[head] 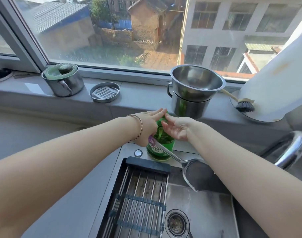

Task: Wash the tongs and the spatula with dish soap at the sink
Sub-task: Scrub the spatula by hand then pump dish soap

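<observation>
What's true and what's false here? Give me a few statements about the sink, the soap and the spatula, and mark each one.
1. The soap bottle is green. True.
2. The right hand is palm up by the bottle. True.
3. The spatula lies on the sill. False: its head hangs over the sink, with its handle at the left hand.
4. The brush is in the sink. False: it lies on a plate.
5. A rack lies over the sink's left part. True.

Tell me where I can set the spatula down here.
Bare: counter left of the rack; sill between the round dish and stacked steel pots; sink floor right of the drain. Crowded: around the soap bottle and by the brush.
</observation>
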